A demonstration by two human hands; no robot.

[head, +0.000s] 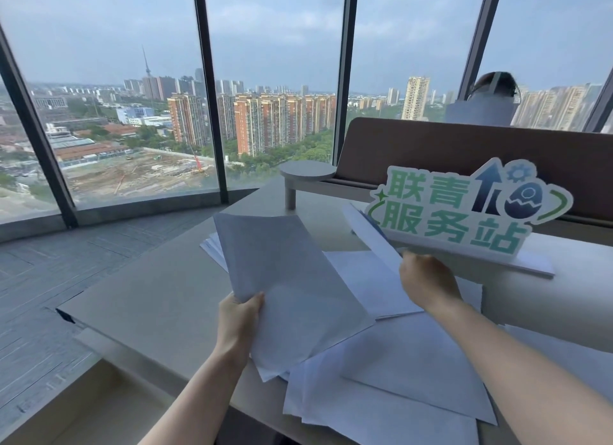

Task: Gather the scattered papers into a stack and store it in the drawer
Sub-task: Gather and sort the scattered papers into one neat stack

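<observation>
Currently gripping sheaf of papers (292,288) in left hand (239,321), thumb pinching lower left corner, sheaf tilting up above table (149,298). Pinching single sheet (371,235) in right hand (428,283), fingers closing on near end, sheet lifting beside green-lettered sign (464,212). Lying loose and overlapping on table: more sheets (398,388), near edge and under both forearms. Drawer: cannot tell.

Hidden and cut off at my desk

My right hand (428,283) hides its own fingertips behind a lifted sheet (373,237); loose papers (398,395) run off the bottom edge (their count unclear), and the held stack (292,292) covers sheets beneath it.
</observation>
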